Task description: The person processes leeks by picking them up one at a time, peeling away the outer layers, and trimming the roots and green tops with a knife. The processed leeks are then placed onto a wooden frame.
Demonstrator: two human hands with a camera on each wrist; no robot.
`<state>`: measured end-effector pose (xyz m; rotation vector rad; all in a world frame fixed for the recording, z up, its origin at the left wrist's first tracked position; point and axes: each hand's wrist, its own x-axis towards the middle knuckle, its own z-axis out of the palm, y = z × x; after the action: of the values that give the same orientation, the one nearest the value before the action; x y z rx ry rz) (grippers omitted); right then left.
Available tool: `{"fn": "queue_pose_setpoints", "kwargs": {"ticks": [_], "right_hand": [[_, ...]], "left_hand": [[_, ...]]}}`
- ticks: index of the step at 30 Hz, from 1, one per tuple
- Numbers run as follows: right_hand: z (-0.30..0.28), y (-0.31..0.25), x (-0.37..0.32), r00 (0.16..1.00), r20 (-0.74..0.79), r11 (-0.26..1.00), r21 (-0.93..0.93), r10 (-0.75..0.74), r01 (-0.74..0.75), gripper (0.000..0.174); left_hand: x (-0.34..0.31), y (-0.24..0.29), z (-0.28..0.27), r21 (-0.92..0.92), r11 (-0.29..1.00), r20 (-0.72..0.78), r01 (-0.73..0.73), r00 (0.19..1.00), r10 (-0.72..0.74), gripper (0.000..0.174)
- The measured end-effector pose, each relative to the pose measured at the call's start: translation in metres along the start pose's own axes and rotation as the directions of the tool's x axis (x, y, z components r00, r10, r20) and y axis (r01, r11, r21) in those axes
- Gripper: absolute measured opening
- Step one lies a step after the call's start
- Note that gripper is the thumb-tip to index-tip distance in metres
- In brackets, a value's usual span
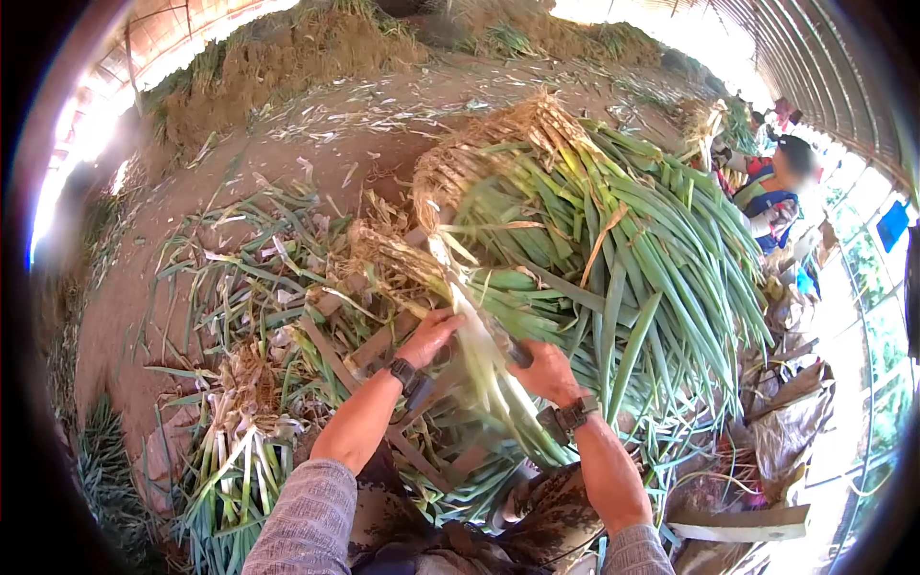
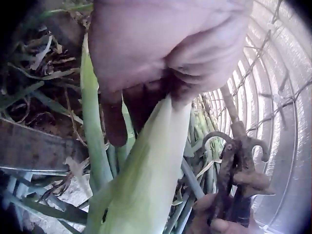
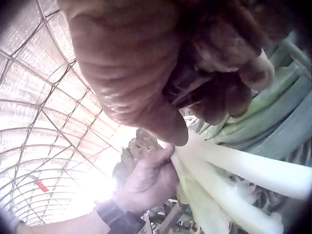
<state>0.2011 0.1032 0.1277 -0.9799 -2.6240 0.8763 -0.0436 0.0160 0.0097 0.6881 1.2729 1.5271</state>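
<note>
Scallion stalks [image 1: 476,331] grasped in left hand [image 1: 431,335], fingers [image 3: 158,158] curled round them. Shears [image 2: 234,178] clenched in right hand [image 1: 548,372] alongside.

Bright daylight pours through the translucent roof [image 3: 39,97], blowing out far corners. Fisheye bending darkens the head view's edges. Both wrist views show hands [image 2: 161,44] blurred, very close.

The onion stalk [image 1: 476,350] in our left hand [image 1: 431,335] looks smooth, white and shiny. Its roots [image 1: 393,254] look dry and stringy. The shears [image 2: 228,170] in our right hand [image 1: 548,372] are rough, rusty metal. Under both hands lie dull wooden slats [image 1: 331,356]. Past the hands, the ground [image 1: 287,153] is dusty dirt. Our sleeves [image 1: 307,517] are soft grey cloth.
</note>
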Motion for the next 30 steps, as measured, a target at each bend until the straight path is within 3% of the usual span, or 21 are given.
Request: {"fn": "queue_pose_setpoints", "kwargs": {"ticks": [2,3,4,6,9,13,16,17,18,19,20,21,22,23,24,25,27,30], "right_hand": [[-0.001,0.002,-0.001,1.0,0.007,1.0,-0.002,-0.014,0.014,0.046],[0.001,0.008,-0.003,1.0,0.01,1.0,0.001,-0.003,0.003,0.046],[0.002,0.017,-0.004,1.0,0.02,1.0,0.018,0.004,-0.005,0.046],[0.01,0.031,0.0,1.0,0.025,0.999,0.034,0.006,-0.007,0.047],[0.03,0.045,-0.005,0.983,0.179,0.987,0.147,0.045,-0.072,0.048],[0.041,0.046,-0.009,0.964,0.258,0.936,0.318,0.067,-0.15,0.05],[0.044,0.049,-0.01,0.972,0.237,0.93,0.356,0.003,-0.09,0.049],[0.048,0.053,-0.01,0.973,0.226,0.937,0.347,-0.038,-0.044,0.048],[0.051,0.057,-0.01,0.973,0.217,0.941,0.337,-0.079,0.001,0.047],[0.038,0.05,-0.009,0.974,0.21,0.94,0.341,-0.084,0.008,0.047],[0.017,0.034,-0.013,0.969,0.246,0.931,0.35,0.019,-0.107,0.045],[0.002,0.024,-0.016,0.95,0.288,0.91,0.352,0.119,-0.22,0.043],[-0.003,0.025,-0.017,0.95,0.294,0.912,0.351,0.109,-0.213,0.043],[-0.006,0.027,-0.019,0.974,0.226,0.948,0.303,0.027,-0.097,0.04],[-0.009,0.027,-0.02,0.986,0.157,0.968,0.25,-0.062,0.021,0.038],[-0.014,0.019,-0.021,0.985,0.123,0.974,0.206,-0.124,0.096,0.035],[-0.017,0.016,-0.027,0.98,0.118,0.971,0.197,-0.161,0.136,0.034],[-0.021,0.009,-0.03,0.965,0.085,0.944,0.244,-0.248,0.221,0.03]], "left_hand": [[0.005,-0.008,-0.006,0.022,0.999,-0.084,-0.047,0.995,0.049,0.03],[0.001,0.004,-0.006,0.019,1.0,-0.104,0.005,0.995,-0.003,0.027],[-0.003,0.014,0.0,0.014,0.995,-0.099,-0.097,0.99,0.098,0.025],[0.01,0.001,-0.017,0.177,0.982,-0.188,-0.067,0.977,0.101,0.024],[0.005,0.014,-0.008,0.298,0.952,-0.202,-0.075,0.969,0.14,0.025],[0.003,0.021,0.013,0.348,0.904,-0.144,-0.248,0.939,0.314,0.031],[-0.007,0.038,0.026,0.434,0.867,-0.054,-0.247,0.953,0.298,0.032],[-0.007,0.04,0.029,0.415,0.843,-0.027,-0.341,0.922,0.386,0.03],[-0.012,0.052,0.033,0.42,0.841,-0.021,-0.342,0.922,0.386,0.03],[-0.021,0.075,0.038,0.5,0.835,-0.166,-0.23,0.921,0.353,0.03],[-0.025,0.091,0.039,0.559,0.823,-0.315,-0.102,0.892,0.324,0.03],[-0.011,0.086,0.01,0.477,0.779,-0.192,-0.408,0.816,0.545,0.03],[-0.012,0.11,0.0,0.593,0.775,-0.305,-0.221,0.829,0.47,0.029],[0.014,0.095,-0.053,0.842,0.485,-0.154,-0.237,0.755,0.637,0.026],[0.006,0.114,-0.049,0.956,0.191,-0.012,-0.224,0.618,0.786,0.022],[-0.005,0.131,-0.054,0.981,0.194,-0.112,-0.016,0.769,0.63,0.022],[-0.015,0.148,-0.092,0.946,0.323,-0.2,0.018,0.816,0.542,0.024],[-0.026,0.186,-0.126,0.982,0.086,-0.185,0.166,0.791,0.584,0.026]]}}
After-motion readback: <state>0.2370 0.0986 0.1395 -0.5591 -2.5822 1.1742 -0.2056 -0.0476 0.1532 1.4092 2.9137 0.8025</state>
